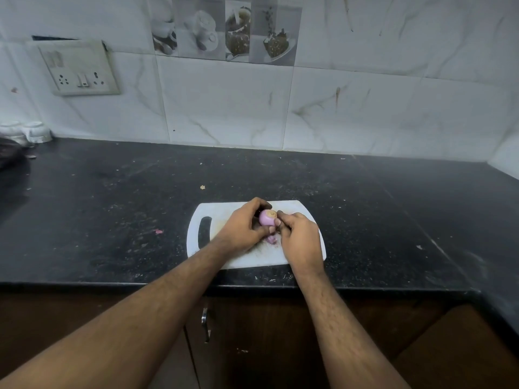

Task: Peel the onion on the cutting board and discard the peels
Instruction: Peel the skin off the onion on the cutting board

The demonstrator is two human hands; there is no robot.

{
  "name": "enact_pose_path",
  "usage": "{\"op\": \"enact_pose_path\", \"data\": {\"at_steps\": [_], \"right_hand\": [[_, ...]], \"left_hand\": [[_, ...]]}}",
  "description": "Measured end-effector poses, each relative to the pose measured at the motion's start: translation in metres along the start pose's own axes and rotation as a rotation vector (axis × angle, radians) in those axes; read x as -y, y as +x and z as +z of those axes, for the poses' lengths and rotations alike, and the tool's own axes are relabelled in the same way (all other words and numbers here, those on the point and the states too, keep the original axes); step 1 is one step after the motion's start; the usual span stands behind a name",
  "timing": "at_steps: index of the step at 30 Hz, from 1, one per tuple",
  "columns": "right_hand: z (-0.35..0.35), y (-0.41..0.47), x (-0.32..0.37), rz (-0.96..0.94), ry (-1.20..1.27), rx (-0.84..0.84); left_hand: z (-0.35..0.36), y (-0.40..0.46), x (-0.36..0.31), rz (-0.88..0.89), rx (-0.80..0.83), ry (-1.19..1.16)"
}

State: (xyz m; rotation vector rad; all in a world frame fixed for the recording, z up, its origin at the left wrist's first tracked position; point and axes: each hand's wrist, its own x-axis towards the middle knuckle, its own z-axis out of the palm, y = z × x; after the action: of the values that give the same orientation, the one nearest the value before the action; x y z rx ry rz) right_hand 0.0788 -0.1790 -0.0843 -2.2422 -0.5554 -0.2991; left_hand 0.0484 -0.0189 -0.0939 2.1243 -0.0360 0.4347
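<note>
A small purple onion [267, 217] with a pale cut end facing up is held just above the white cutting board [209, 211]. My left hand [243, 228] wraps around its left side. From the right, my right hand [299, 237] has its thumb and fingertips pressed against the onion. A bit of purple peel [271, 239] lies on the board under the hands, among fine dark crumbs. The underside of the onion is hidden by my fingers.
The board lies near the front edge of a black speckled counter [112, 209]. A pink scrap [159, 231] lies on the counter left of the board. White bowls [33, 131] stand at the far left by the tiled wall. A cabinet handle [205, 321] is below.
</note>
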Motion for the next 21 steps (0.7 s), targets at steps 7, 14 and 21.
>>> {"op": "enact_pose_path", "data": {"at_steps": [7,14,21], "right_hand": [[0.0,-0.002,0.01,-0.079,-0.318,0.163],[-0.004,-0.004,0.014,-0.025,-0.282,0.163],[-0.001,-0.003,0.012,0.079,-0.181,0.062]], "left_hand": [[-0.001,0.0,0.002,0.011,0.013,0.064],[-0.001,0.001,0.004,0.01,-0.001,0.049],[-0.001,0.0,0.004,0.01,-0.001,0.016]]}}
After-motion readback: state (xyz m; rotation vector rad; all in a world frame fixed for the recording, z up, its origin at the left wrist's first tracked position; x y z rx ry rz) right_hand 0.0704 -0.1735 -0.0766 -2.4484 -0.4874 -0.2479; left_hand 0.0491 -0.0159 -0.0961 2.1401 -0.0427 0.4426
